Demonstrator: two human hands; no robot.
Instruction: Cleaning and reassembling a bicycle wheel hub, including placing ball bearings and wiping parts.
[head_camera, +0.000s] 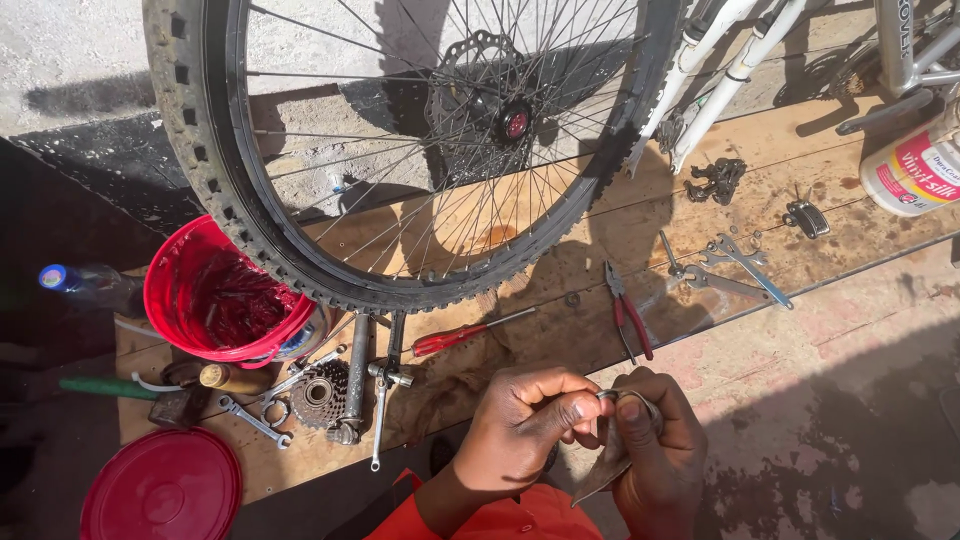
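Observation:
My left hand (525, 425) and my right hand (655, 440) meet low in the middle of the head view, both closed on one small bent metal part (622, 398). A thin metal piece (600, 482) sticks down from my right hand. Just beyond my hands lies a wooden board (600, 230) strewn with tools. A knobby bicycle wheel (420, 150) with spokes and a disc rotor stands upright on that board.
Red-handled pliers (628, 315), a red screwdriver (462, 334), wrenches (735, 265) and a sprocket cluster (320, 392) lie on the board. A red bucket (225, 295) and its lid (162, 487) sit at left, near a hammer (130, 392). A white bike frame (740, 60) and a tub (920, 165) are at top right.

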